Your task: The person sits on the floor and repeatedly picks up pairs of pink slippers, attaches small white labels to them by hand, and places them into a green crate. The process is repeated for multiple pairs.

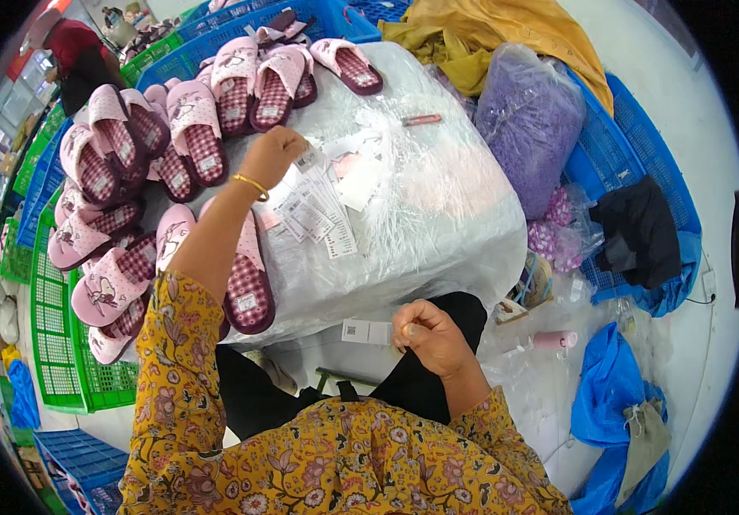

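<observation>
At far left, a person in a dark red top (78, 47) stands among crates in a bright workroom. A green crate (54, 339) sits near the surface's left edge, and a blue crate (162, 75) runs behind it. Pink slippers (193, 120) with checked insoles crowd the left side and far edge of a broad work surface (369, 290) sheathed in crinkled, translucent plastic. The seated worker's left hand (273, 156), a gold bangle (251, 187) at the wrist, reaches across the slippers, fingers curled at the edge of a spread of printed paper tags (316, 210); whether they grip one, I cannot tell from here. Low and nearer the lap, a single white tag (367, 332) juts from the right hand (425, 339), whose fingers are closed on its end. Beyond, a small red object (422, 120) lies on the plastic near a tangle of pale strands (391, 172). At right, a plastic-wrapped purple bundle (528, 120) leans beside mustard cloth (550, 30), and black cloth (640, 232) drapes over a blue bin (657, 150). A pink roll (554, 340) and blue sheeting (605, 390) lie on the pale floor (697, 343).
</observation>
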